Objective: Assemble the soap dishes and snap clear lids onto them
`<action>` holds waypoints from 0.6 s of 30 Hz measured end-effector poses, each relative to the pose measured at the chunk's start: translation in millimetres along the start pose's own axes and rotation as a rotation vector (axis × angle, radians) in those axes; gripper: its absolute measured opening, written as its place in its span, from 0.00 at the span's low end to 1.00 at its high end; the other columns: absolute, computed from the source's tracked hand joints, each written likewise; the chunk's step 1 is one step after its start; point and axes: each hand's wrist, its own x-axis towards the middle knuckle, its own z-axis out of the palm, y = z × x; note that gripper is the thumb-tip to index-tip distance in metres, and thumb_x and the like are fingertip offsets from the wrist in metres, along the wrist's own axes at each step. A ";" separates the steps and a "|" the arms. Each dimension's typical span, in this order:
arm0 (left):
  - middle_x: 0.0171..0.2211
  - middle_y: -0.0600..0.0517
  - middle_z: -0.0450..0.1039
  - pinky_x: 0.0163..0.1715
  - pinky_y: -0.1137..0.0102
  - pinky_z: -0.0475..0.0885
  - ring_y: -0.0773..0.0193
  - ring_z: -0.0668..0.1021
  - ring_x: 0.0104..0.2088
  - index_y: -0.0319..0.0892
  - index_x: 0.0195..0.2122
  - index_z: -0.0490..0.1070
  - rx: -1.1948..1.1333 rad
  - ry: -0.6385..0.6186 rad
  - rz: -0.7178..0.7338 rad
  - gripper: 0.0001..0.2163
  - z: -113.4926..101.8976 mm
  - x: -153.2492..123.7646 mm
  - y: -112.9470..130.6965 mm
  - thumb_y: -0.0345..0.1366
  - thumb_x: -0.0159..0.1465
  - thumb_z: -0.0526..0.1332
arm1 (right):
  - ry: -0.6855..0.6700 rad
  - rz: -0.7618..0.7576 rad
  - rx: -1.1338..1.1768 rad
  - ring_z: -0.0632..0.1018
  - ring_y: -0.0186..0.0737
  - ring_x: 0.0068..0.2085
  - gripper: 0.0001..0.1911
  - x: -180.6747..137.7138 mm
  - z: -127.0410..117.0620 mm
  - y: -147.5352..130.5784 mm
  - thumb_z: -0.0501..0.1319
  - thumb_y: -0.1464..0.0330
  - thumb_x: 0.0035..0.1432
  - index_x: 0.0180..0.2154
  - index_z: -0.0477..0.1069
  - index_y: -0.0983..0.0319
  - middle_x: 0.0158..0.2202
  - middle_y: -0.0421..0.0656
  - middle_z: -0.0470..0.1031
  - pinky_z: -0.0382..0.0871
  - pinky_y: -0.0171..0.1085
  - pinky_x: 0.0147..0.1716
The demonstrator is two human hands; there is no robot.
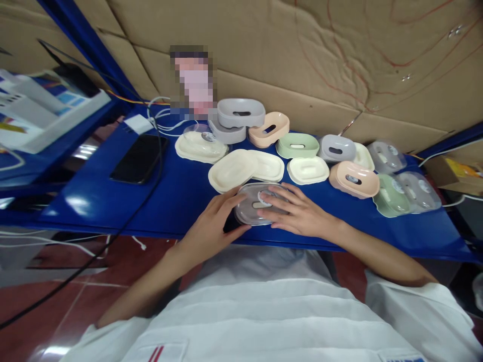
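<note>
In the head view, both hands are working on one clear lid (254, 203) at the near edge of the blue desk (113, 201), about midway along it. The left hand (211, 226) is cupping the lid's left rim, fingers half curled and thumb underneath at its near side. The right hand (298, 213) is lying flat and spread on top, fingertips pressing near the oval centre. Whether a base is sitting under the lid I cannot tell; something dark is showing beneath its left edge.

Judging from the layout, the work is looking only partly done. Toward the right end of the desk, a peach box (353, 179), a green box (391, 196) and two grey ones (387, 157) are sitting with clear lids on. Behind the hands, cream trays (231, 171), a green base (298, 146), a peach base (268, 129) and stacked grey bases (240, 113) are lying open and unlidded. A phone (139, 158) is lying toward the left end, with cables running past it.
</note>
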 end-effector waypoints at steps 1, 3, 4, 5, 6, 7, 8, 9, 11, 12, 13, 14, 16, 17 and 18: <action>0.71 0.39 0.68 0.66 0.46 0.76 0.45 0.74 0.69 0.49 0.73 0.60 -0.002 0.005 0.006 0.31 0.3 -0.1 -0.5 0.44 0.72 0.68 | -0.009 0.001 -0.005 0.66 0.56 0.75 0.27 0.3 -0.5 -0.6 0.64 0.62 0.75 0.72 0.68 0.53 0.73 0.48 0.70 0.61 0.60 0.72; 0.71 0.39 0.68 0.66 0.46 0.76 0.45 0.74 0.69 0.48 0.72 0.60 -0.011 0.012 0.016 0.30 0.9 -0.2 -1.6 0.43 0.72 0.68 | -0.025 0.007 -0.001 0.65 0.56 0.75 0.26 1.2 -2.8 -1.9 0.62 0.63 0.76 0.71 0.68 0.53 0.73 0.47 0.69 0.61 0.60 0.72; 0.71 0.39 0.68 0.66 0.46 0.76 0.45 0.74 0.69 0.48 0.72 0.60 -0.017 0.015 0.020 0.30 1.2 -0.2 -2.1 0.44 0.72 0.69 | -0.031 0.013 0.007 0.65 0.56 0.75 0.26 1.8 -4.2 -2.5 0.62 0.63 0.76 0.71 0.69 0.53 0.73 0.47 0.69 0.62 0.60 0.72; 0.71 0.39 0.68 0.66 0.46 0.76 0.45 0.74 0.69 0.49 0.72 0.60 -0.022 0.019 0.021 0.30 1.3 -0.2 -2.5 0.44 0.72 0.69 | -0.032 0.016 0.017 0.65 0.56 0.75 0.25 2.4 -5.7 -3.1 0.61 0.63 0.76 0.71 0.69 0.53 0.73 0.47 0.69 0.62 0.60 0.72; 0.71 0.39 0.68 0.66 0.46 0.76 0.45 0.74 0.69 0.49 0.72 0.60 -0.029 0.021 0.020 0.31 1.4 -0.1 -2.7 0.45 0.72 0.69 | -0.032 0.018 0.023 0.65 0.56 0.75 0.25 3.0 -7.1 -3.7 0.61 0.64 0.77 0.71 0.69 0.53 0.73 0.47 0.70 0.63 0.60 0.71; 0.70 0.39 0.68 0.66 0.46 0.76 0.45 0.74 0.69 0.49 0.72 0.60 -0.035 0.020 0.016 0.31 1.2 0.0 -2.9 0.45 0.72 0.69 | -0.032 0.019 0.024 0.66 0.56 0.74 0.25 3.5 -8.2 -4.3 0.60 0.64 0.77 0.71 0.69 0.54 0.73 0.47 0.70 0.63 0.60 0.71; 0.70 0.40 0.69 0.66 0.46 0.76 0.46 0.74 0.69 0.49 0.72 0.60 -0.042 0.017 0.010 0.31 1.0 0.1 -2.8 0.46 0.72 0.69 | -0.031 0.020 0.020 0.66 0.57 0.74 0.25 3.9 -8.8 -4.9 0.60 0.64 0.77 0.71 0.69 0.54 0.72 0.47 0.70 0.63 0.60 0.71; 0.70 0.40 0.69 0.66 0.46 0.75 0.46 0.74 0.69 0.49 0.72 0.60 -0.048 0.012 0.004 0.31 0.6 0.2 -2.7 0.46 0.72 0.69 | -0.033 0.020 0.012 0.67 0.57 0.74 0.25 4.2 -9.0 -5.4 0.60 0.64 0.77 0.71 0.69 0.55 0.72 0.47 0.70 0.64 0.60 0.70; 0.70 0.40 0.69 0.66 0.46 0.75 0.46 0.74 0.69 0.49 0.72 0.60 -0.055 -0.003 -0.007 0.31 -0.1 0.2 -2.2 0.46 0.72 0.69 | -0.038 0.021 0.001 0.67 0.58 0.73 0.26 4.3 -7.9 -6.3 0.60 0.64 0.77 0.72 0.68 0.55 0.72 0.47 0.70 0.64 0.60 0.70; 0.70 0.40 0.69 0.67 0.45 0.75 0.46 0.74 0.70 0.49 0.72 0.60 -0.056 -0.010 -0.011 0.31 -0.3 0.2 -2.0 0.46 0.72 0.69 | -0.043 0.025 -0.003 0.67 0.58 0.73 0.26 4.0 -6.7 -6.6 0.60 0.63 0.77 0.72 0.68 0.54 0.72 0.47 0.70 0.64 0.61 0.70; 0.70 0.40 0.69 0.67 0.45 0.75 0.46 0.74 0.70 0.49 0.72 0.61 -0.055 -0.014 -0.015 0.31 -0.4 0.0 -1.9 0.46 0.72 0.69 | -0.047 0.028 -0.007 0.67 0.58 0.73 0.26 3.7 -5.3 -7.0 0.61 0.63 0.77 0.72 0.68 0.54 0.73 0.48 0.70 0.64 0.61 0.70; 0.70 0.40 0.69 0.67 0.45 0.75 0.45 0.74 0.70 0.49 0.72 0.61 -0.053 -0.016 -0.016 0.31 -0.3 -0.1 -2.0 0.46 0.72 0.69 | -0.049 0.031 -0.012 0.67 0.58 0.74 0.27 3.3 -3.8 -7.3 0.61 0.61 0.77 0.72 0.67 0.53 0.73 0.48 0.69 0.64 0.61 0.70; 0.70 0.40 0.69 0.66 0.45 0.75 0.45 0.74 0.70 0.49 0.71 0.61 -0.044 -0.009 -0.016 0.30 0.1 -0.5 -2.5 0.45 0.72 0.69 | -0.054 0.031 -0.028 0.65 0.57 0.75 0.27 2.5 -1.2 -8.2 0.61 0.60 0.76 0.73 0.66 0.52 0.74 0.48 0.68 0.62 0.62 0.71; 0.70 0.40 0.69 0.66 0.45 0.75 0.45 0.74 0.69 0.49 0.71 0.61 -0.040 -0.003 -0.014 0.30 0.4 -0.7 -2.9 0.45 0.72 0.69 | -0.054 0.030 -0.037 0.65 0.57 0.75 0.28 2.2 -0.4 -8.8 0.61 0.61 0.77 0.73 0.66 0.53 0.74 0.48 0.67 0.61 0.62 0.72; 0.70 0.40 0.69 0.66 0.45 0.75 0.45 0.74 0.69 0.48 0.71 0.61 -0.038 0.002 -0.012 0.30 0.7 -0.9 -3.4 0.46 0.71 0.69 | -0.053 0.026 -0.045 0.65 0.57 0.75 0.27 2.1 0.0 -9.4 0.61 0.62 0.77 0.73 0.66 0.53 0.74 0.48 0.67 0.60 0.62 0.73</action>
